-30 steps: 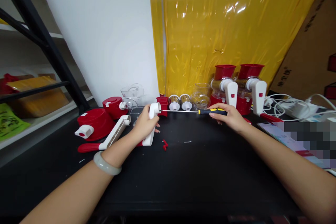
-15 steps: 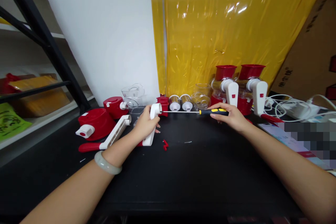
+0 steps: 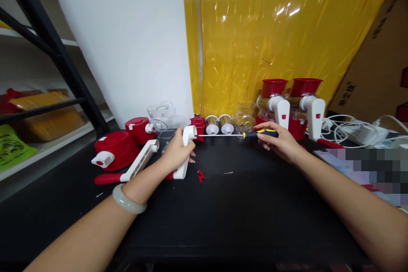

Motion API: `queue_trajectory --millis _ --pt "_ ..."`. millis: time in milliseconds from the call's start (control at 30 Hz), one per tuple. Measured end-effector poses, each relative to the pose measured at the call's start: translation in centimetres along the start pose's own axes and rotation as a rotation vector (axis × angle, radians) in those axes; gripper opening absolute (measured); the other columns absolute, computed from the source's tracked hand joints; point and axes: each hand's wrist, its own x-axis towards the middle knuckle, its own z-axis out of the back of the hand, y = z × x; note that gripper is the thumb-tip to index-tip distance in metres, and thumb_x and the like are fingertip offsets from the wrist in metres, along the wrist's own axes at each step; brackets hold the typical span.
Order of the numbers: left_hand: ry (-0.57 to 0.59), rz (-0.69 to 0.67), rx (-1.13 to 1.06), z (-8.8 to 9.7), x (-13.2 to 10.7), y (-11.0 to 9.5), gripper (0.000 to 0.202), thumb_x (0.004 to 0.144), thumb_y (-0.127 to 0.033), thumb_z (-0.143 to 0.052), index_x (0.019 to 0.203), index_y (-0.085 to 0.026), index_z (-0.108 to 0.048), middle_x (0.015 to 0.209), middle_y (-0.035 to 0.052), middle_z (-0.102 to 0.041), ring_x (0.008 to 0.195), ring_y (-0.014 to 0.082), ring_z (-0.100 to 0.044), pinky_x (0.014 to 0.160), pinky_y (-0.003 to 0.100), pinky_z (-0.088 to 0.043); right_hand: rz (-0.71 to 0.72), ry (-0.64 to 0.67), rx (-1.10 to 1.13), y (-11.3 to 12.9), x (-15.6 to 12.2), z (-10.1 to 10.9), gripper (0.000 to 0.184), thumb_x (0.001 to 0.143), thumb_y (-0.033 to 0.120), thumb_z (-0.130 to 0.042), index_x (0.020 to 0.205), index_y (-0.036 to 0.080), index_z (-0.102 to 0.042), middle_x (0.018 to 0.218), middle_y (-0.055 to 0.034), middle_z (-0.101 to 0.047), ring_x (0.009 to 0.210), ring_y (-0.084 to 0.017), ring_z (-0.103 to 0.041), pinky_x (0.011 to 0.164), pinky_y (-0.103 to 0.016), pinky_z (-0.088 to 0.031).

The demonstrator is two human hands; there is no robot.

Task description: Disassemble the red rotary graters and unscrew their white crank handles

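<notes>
I see the left hand [image 3: 177, 151] wrapped round the steep crank [image 3: 190, 132], the right hand [image 3: 278, 139] closed on the screwdriver [image 3: 245, 135], which runs level between them, tip at the crank's upper end.

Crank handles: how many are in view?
4: one crank handle in the left hand, another on the table further left, two on the assembled rotary graters. Others could be hidden.
</notes>
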Motion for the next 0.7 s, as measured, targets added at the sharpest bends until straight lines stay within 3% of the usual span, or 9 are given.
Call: queue_trajectory --millis 133,367,533,700 --pt "0.052 0.014 -0.032 -0.1 -0.4 -0.2 0.046 0.073 -0.020 -0.065 0.110 -0.024 -0.039 0.077 -0.0020 -0.053 0.057 0.0172 -0.062 0.044 0.031 -0.056 -0.071 -0.080 0.156 0.4 0.1 -0.9 0.045 0.077 0.063 -0.064 0.089 0.021 -0.062 0.057 0.0008 -0.054 0.042 -0.011 -0.047 0.041 -0.027 -0.037" --pt "0.125 0.045 -0.160 -0.7 -1.0 -0.5 0.042 0.088 -0.051 -0.055 0.116 -0.026 -0.038 0.077 -0.0030 -0.053 0.050 0.0130 -0.059 0.044 0.034 -0.058 -0.108 -0.173 0.315 0.3 0.2 -1.4 0.033 0.068 0.047 -0.079 0.079 0.024 -0.059 0.067 0.0032 -0.052 0.052 -0.009 -0.047 0.047 -0.025 -0.044" --pt "0.178 0.043 -0.172 -0.8 -1.1 -0.1 0.041 0.091 -0.058 -0.046 0.117 -0.027 -0.038 0.070 -0.0053 -0.053 0.045 0.0137 -0.059 0.043 0.033 -0.056 -0.135 -0.182 0.415 -0.5 0.5 -1.6 0.032 0.068 0.045 -0.080 0.077 0.023 -0.058 0.070 0.0023 -0.055 0.056 -0.009 -0.049 0.050 -0.025 -0.048" --pt "0.196 0.033 -0.085 -0.7 -1.1 0.1 0.042 0.089 -0.062 -0.046 0.105 -0.024 -0.039 0.066 -0.0047 -0.058 0.043 0.0173 -0.062 0.039 0.028 -0.051 -0.088 -0.240 0.295 -1.1 0.6 -1.7 0.039 0.068 0.051 -0.079 0.076 0.024 -0.052 0.068 0.0022 -0.055 0.056 -0.011 -0.055 0.052 -0.027 -0.051"
